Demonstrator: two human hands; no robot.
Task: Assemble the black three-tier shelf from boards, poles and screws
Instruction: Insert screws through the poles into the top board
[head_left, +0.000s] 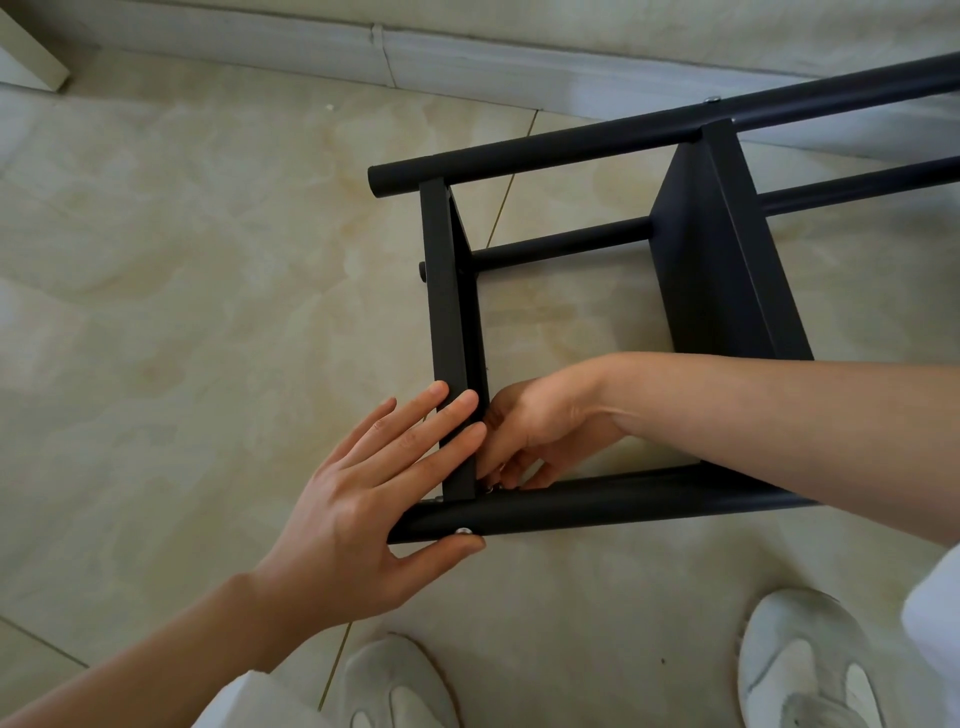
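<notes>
Lower centre: left hand (358, 499), fingers straight, braces the black metal end board (451, 332) against the black round pole (571, 506); right hand (535, 431) pinches, probably, a small silver screw (490, 487) at the joint.

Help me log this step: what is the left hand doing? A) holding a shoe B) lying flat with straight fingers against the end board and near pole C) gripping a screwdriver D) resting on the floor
B: the left hand lies open, fingers on the end board, thumb under the near pole.

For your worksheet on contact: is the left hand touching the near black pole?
Touching. The head view shows the left hand with its thumb pressed against the near pole beside a screw head.
</notes>
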